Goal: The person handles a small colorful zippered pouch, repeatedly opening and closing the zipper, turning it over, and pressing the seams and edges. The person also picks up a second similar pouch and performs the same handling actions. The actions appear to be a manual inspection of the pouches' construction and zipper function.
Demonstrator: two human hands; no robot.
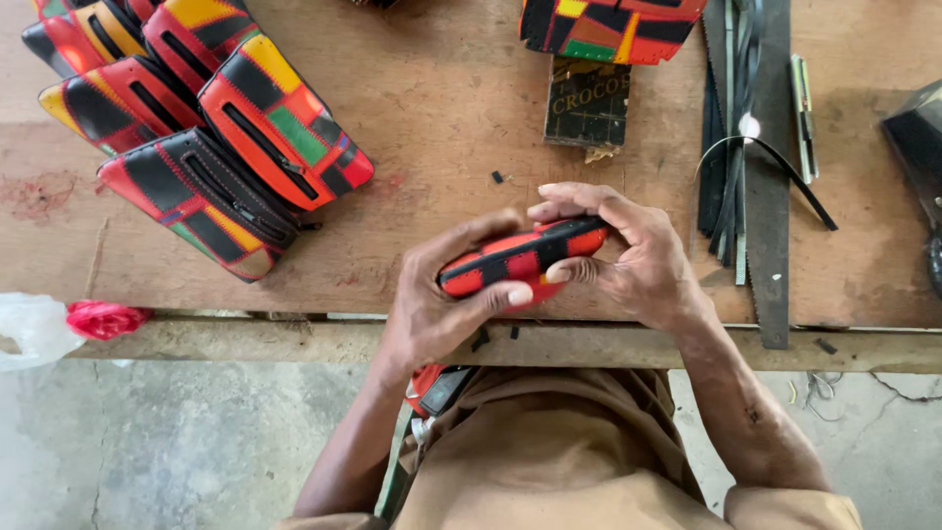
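A red and black patchwork leather pouch (520,257) is gripped edge-up between both hands, just above the front edge of the wooden workbench (442,118). My left hand (442,294) wraps its near end, thumb pressed on the side. My right hand (628,257) clamps the far end, fingers curled over the top. A fanned row of several finished multicoloured pouches (196,128) lies at the bench's left. Another pouch (608,27) rests at the top centre.
Black leather strips and long metal tools (746,147) lie at the right. A small dark stamped block (587,103) sits under the top pouch. A red rag (103,318) and clear plastic bag (34,329) hang at the left edge. Concrete floor lies below.
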